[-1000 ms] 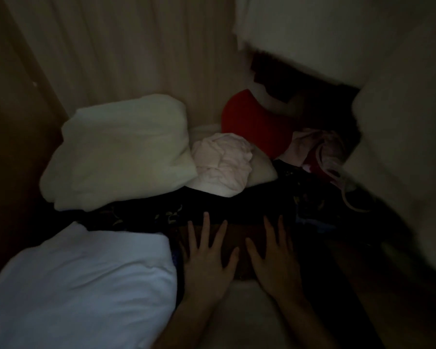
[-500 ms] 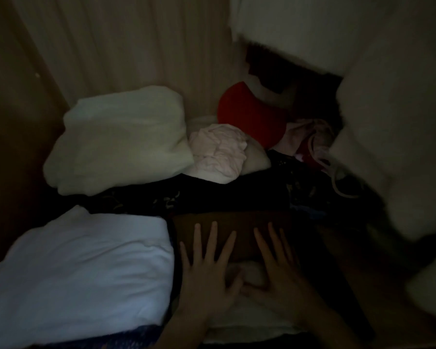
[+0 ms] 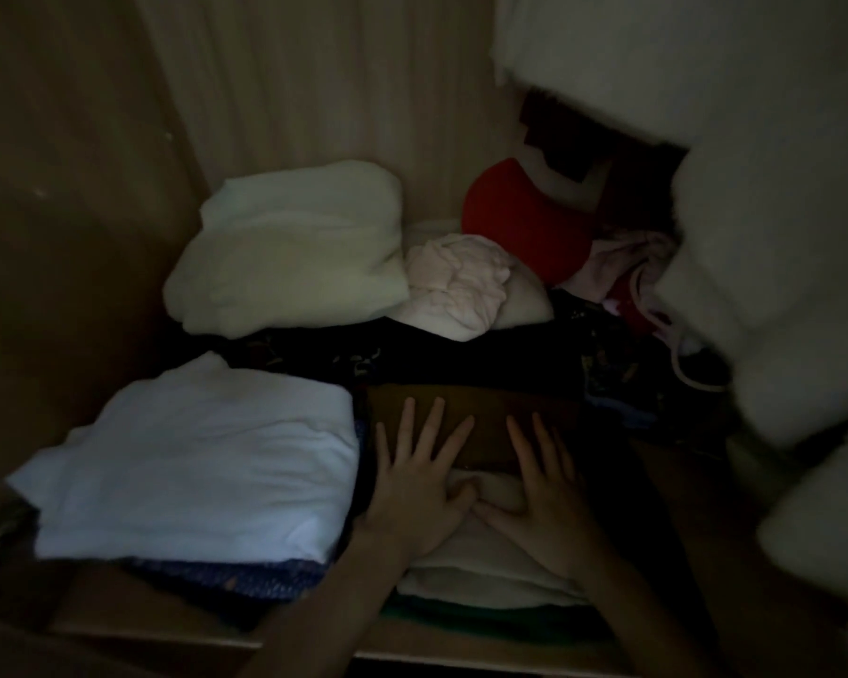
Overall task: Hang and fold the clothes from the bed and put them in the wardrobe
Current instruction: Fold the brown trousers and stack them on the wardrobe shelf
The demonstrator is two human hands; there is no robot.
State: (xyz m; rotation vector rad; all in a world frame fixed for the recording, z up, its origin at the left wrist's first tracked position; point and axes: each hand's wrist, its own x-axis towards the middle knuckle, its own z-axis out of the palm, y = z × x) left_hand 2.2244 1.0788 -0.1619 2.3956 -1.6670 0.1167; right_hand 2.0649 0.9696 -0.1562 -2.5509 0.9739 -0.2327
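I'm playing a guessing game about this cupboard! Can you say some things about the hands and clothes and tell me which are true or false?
1. Both hands lie flat on clothes. True: left hand, right hand.
2. The red thing is at the front. False: it sits at the back.
3. A folded white cloth lies left of the hands. True.
4. The left hand holds a hanger. False: it holds nothing.
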